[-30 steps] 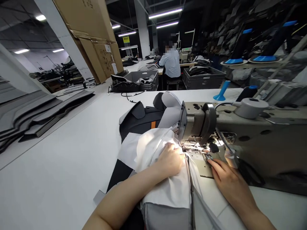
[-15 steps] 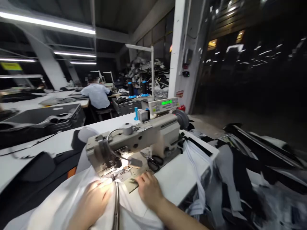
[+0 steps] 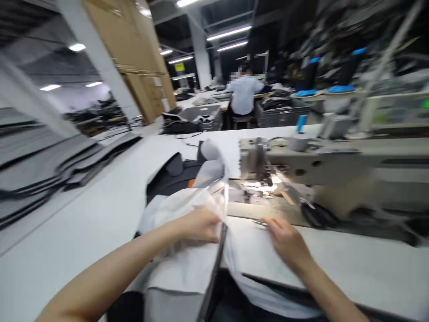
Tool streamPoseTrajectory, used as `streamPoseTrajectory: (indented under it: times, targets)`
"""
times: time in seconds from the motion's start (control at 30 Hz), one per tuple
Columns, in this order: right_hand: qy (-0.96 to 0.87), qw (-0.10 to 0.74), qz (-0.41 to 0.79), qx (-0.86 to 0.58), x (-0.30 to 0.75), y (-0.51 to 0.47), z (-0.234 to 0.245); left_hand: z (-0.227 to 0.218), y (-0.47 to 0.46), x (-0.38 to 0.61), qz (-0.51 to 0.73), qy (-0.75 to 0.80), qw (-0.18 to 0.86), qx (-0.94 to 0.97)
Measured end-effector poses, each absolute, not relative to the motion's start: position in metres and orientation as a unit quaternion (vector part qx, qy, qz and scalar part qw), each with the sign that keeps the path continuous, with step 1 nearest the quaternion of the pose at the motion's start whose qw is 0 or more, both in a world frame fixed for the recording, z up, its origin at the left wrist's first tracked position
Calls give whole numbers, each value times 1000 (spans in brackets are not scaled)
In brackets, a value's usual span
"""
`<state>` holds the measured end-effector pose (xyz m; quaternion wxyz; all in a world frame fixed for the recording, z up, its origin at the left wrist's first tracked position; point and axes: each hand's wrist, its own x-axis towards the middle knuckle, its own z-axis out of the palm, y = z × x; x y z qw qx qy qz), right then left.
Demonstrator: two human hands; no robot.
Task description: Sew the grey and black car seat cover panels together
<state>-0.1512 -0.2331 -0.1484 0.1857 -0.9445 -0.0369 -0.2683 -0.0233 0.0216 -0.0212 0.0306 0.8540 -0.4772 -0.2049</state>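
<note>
the left hand (image 3: pixel 201 225) gripped the white cloth (image 3: pixel 182 270) by the near edge of the counter (image 3: pixel 100 214); the right hand (image 3: pixel 288 242) pinched a blurred metal tool (image 3: pixel 260 223). beyond stood the sewing machine (image 3: pixel 301 163), with grey panels (image 3: pixel 36 154) stacked toward the left edge.

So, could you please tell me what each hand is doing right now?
Left hand: closed on the white cloth.
Right hand: closed on a small tool, too blurred to identify.

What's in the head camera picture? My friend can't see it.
A person's left hand is on white fabric beside a sewing machine, while the right hand holds a small thing, too blurred to name. Behind, someone in a pale shirt sits.
</note>
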Motion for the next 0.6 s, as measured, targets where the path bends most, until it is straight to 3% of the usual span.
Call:
streamPoseTrajectory:
  times: [0.07, 0.2, 0.33, 0.4, 0.5, 0.6]
  targets:
    - [-71, 194, -277, -938, -151, -234, -159, -26, 9, -20, -182, -526, 0, 831]
    - [-78, 125, -285, -947, -155, -238, -169, -44, -21, -11, -173, -571, -67, 800]
    - [-29, 96, -264, -959, -157, -236, -165, -65, -29, -1, -113, -637, -26, 762]
    - [-11, 112, -243, -963, -154, -229, -159, -75, -25, 6, -42, -635, 65, 769]
    - [5, 168, -179, -969, -139, -210, -147, -81, -14, 16, 64, -505, 297, 808]
    - [-15, 269, -97, -958, -112, -186, -135, -76, -3, 22, 84, -391, 475, 784]
